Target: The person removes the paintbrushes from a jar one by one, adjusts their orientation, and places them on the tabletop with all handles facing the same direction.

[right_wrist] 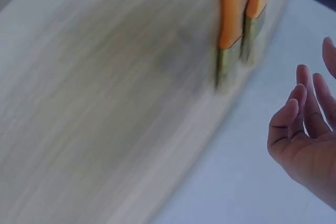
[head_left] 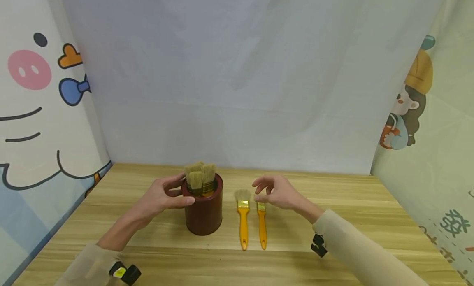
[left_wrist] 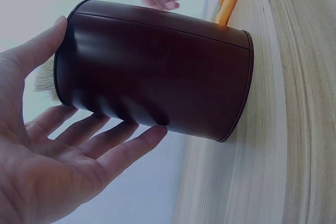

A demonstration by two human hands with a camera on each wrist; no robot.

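Observation:
A dark maroon cylindrical holder stands upright on the table, bristle ends of several paintbrushes showing above its rim. My left hand holds it near the top from the left, thumb at the front rim and fingers round the back; in the left wrist view the fingertips touch the holder's wall. To its right lie two orange-handled paintbrushes, a wider one and a narrower one, bristles pointing away. Above the narrower brush's bristle end hovers my right hand, fingers loosely bent and holding nothing.
The wood-grain table reaches back to a hanging pale cloth. Printed cloths with cartoon figures hang at both sides. Each wrist wears a small black device.

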